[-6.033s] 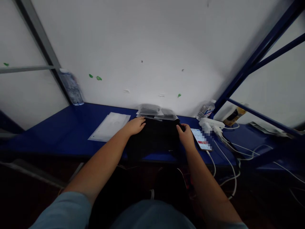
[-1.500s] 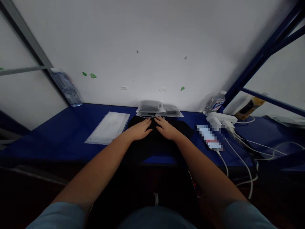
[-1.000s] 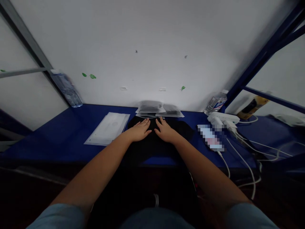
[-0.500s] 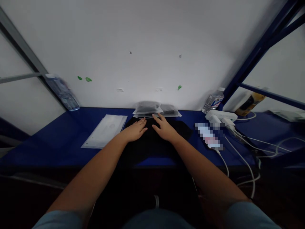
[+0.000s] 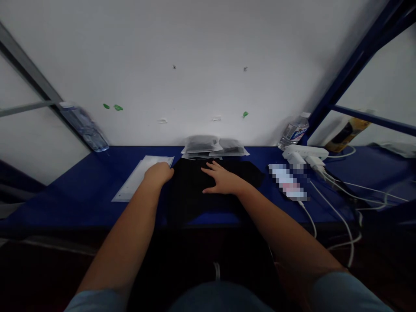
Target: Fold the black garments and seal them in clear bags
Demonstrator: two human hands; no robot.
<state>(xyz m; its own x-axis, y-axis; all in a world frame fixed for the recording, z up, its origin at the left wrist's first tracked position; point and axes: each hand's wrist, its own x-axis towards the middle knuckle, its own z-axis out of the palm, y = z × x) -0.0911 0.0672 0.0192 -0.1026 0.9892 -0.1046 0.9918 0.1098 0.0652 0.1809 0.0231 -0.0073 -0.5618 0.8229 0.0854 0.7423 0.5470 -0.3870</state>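
Note:
A black fabric garment [image 5: 191, 190] lies spread on the blue desk in front of me. At its upper left edge my left hand [image 5: 159, 173] is closed, fingers curled and pinching the garment's border; the fingertips are mostly hidden. My right hand [image 5: 222, 178] rests flat on the middle of the fabric, fingers spread. Under and beside the left hand is a stack of flat translucent plastic bags [image 5: 131, 184]. Behind the garment, filled frosted bags with dark contents [image 5: 201, 144] lie against the wall.
On the right are a phone [image 5: 287, 182] on a charging cable, a white power strip [image 5: 305, 152] with plugs and trailing cables. A clear bottle [image 5: 294, 131] and a yellow-labelled bottle [image 5: 347, 134] stand behind. Another bottle [image 5: 86, 128] leans at the left frame. The desk [image 5: 74, 186] meets a white wall.
My left hand has moved left from the garment's middle to its left edge and closed there. My right hand has shifted slightly toward me, fingers still spread.

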